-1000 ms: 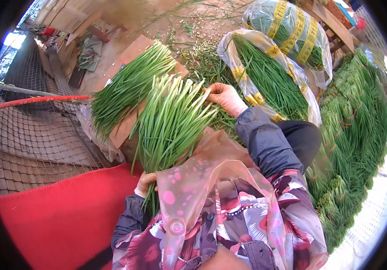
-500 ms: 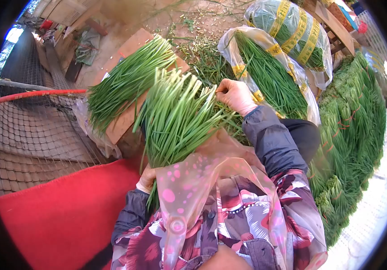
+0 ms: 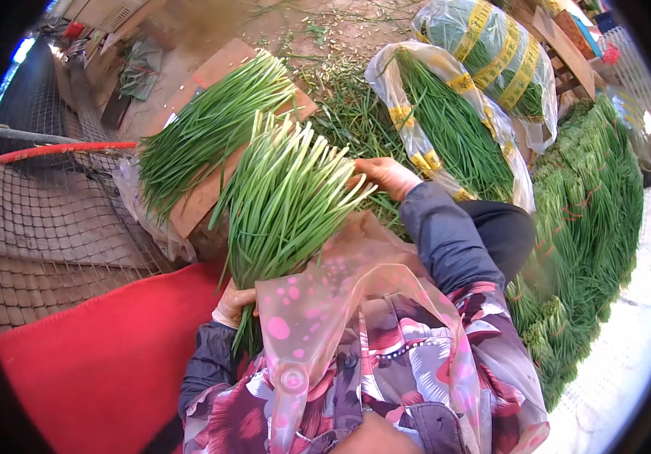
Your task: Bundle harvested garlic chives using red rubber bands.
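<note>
Left hand (image 3: 232, 304) grips my chive bunch (image 3: 280, 200) at its base; right hand (image 3: 386, 175) pinches the tips. Yellow bands (image 3: 492, 53) unreadable.

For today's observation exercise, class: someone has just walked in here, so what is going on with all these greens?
A person is holding a bunch of green stalks upright in front of them. The left hand grips the bunch low down, while the right hand touches its upper ends. Another loose bunch lies on a board just beyond. Two bagged bundles with yellow bands lie further off, and a big pile of tied bunches is stacked on the right.
</note>
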`<state>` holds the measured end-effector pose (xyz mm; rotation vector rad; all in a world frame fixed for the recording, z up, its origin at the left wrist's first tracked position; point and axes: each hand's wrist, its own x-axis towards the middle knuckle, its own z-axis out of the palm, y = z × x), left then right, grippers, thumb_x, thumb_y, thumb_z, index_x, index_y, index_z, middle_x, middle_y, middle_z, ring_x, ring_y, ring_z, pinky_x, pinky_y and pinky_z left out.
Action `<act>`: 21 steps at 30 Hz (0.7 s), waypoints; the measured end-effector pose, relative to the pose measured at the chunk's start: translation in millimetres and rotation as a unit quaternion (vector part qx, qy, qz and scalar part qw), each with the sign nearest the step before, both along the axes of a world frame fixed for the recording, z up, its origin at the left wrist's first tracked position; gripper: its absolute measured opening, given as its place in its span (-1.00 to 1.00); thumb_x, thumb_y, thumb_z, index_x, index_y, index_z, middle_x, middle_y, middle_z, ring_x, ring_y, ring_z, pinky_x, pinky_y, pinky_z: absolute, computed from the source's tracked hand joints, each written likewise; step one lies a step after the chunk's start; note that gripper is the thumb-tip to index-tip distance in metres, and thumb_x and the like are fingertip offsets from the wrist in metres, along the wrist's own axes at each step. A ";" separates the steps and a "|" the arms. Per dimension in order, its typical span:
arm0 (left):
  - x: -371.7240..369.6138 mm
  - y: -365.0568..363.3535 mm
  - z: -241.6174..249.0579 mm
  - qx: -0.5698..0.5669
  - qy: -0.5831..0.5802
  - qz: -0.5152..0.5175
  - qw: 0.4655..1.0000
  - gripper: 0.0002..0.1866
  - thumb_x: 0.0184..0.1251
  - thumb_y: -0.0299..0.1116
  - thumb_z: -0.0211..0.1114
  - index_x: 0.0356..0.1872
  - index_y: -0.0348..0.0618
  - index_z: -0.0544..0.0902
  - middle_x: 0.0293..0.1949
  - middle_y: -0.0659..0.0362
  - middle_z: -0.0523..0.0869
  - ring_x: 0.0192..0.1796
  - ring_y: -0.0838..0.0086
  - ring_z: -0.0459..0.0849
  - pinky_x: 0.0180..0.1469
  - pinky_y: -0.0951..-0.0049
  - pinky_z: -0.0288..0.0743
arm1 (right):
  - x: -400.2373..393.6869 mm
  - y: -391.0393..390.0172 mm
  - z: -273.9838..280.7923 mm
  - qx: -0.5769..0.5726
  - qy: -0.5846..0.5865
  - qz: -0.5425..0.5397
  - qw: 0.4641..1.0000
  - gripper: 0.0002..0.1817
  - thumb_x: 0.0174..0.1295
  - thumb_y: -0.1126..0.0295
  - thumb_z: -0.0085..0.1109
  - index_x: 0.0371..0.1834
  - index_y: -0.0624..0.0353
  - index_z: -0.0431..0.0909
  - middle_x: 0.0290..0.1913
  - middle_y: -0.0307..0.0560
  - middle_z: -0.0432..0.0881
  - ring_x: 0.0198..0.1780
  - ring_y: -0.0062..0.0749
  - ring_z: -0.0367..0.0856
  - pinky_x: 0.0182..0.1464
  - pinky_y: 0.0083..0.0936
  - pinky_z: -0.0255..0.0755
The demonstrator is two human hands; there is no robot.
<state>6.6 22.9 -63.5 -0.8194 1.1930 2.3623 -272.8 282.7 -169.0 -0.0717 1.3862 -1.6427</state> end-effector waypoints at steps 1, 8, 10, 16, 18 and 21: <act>-2.1 2.1 0.8 -0.002 0.004 0.000 1.000 -0.50 0.02 -0.52 0.32 0.09 -0.32 0.54 -0.25 0.15 0.71 -0.44 0.60 0.61 -0.40 0.64 0.46 | 1.6 -4.6 2.8 -0.001 0.000 0.000 1.000 -0.57 0.24 0.03 0.25 -0.11 0.20 0.64 -0.28 -0.13 0.73 -0.38 -0.48 0.61 -0.17 -0.54 0.46; -5.7 1.4 0.9 -0.019 0.022 0.003 1.000 -0.48 0.01 -0.53 0.33 0.10 -0.33 0.54 -0.21 0.14 0.71 -0.37 0.57 0.63 -0.33 0.60 0.48 | 6.2 -8.7 14.2 0.187 0.283 0.032 0.940 -0.78 0.16 0.26 0.21 -0.37 0.20 0.68 -0.45 -0.04 0.70 -0.40 -0.31 0.67 -0.26 -0.42 0.52; -4.8 1.0 0.9 -0.025 0.025 0.003 0.999 -0.48 0.00 -0.53 0.33 0.10 -0.33 0.54 -0.20 0.13 0.71 -0.35 0.56 0.63 -0.30 0.59 0.48 | 16.5 -2.6 41.7 0.282 0.413 0.094 0.861 -0.79 0.08 0.21 0.21 -0.42 0.12 0.68 -0.43 0.02 0.68 -0.37 -0.13 0.67 -0.22 -0.33 0.53; -6.4 3.8 1.5 -0.035 0.034 0.002 0.999 -0.47 -0.01 -0.54 0.35 0.10 -0.33 0.53 -0.17 0.13 0.71 -0.30 0.53 0.65 -0.24 0.56 0.50 | 36.6 29.2 126.0 0.065 0.326 0.109 0.937 -0.82 0.06 0.35 0.18 -0.58 0.22 0.61 -0.40 -0.14 0.69 -0.19 -0.24 0.65 -0.07 -0.35 0.48; -8.3 4.8 1.3 -0.037 0.039 0.001 0.999 -0.47 -0.01 -0.54 0.35 0.10 -0.33 0.53 -0.15 0.12 0.71 -0.28 0.52 0.65 -0.22 0.55 0.51 | 23.1 53.8 151.8 -0.057 0.186 0.039 0.980 -0.77 0.16 0.33 0.17 -0.57 0.23 0.60 -0.38 -0.17 0.70 -0.20 -0.34 0.63 -0.07 -0.38 0.47; -12.2 7.8 1.8 -0.043 0.043 0.001 0.998 -0.46 -0.02 -0.54 0.36 0.10 -0.33 0.53 -0.14 0.12 0.71 -0.25 0.51 0.66 -0.19 0.53 0.52 | -9.7 75.2 136.3 -0.323 0.174 -0.097 0.925 -0.74 0.23 0.29 0.18 -0.47 0.26 0.65 -0.31 -0.10 0.73 -0.17 -0.43 0.64 -0.07 -0.45 0.46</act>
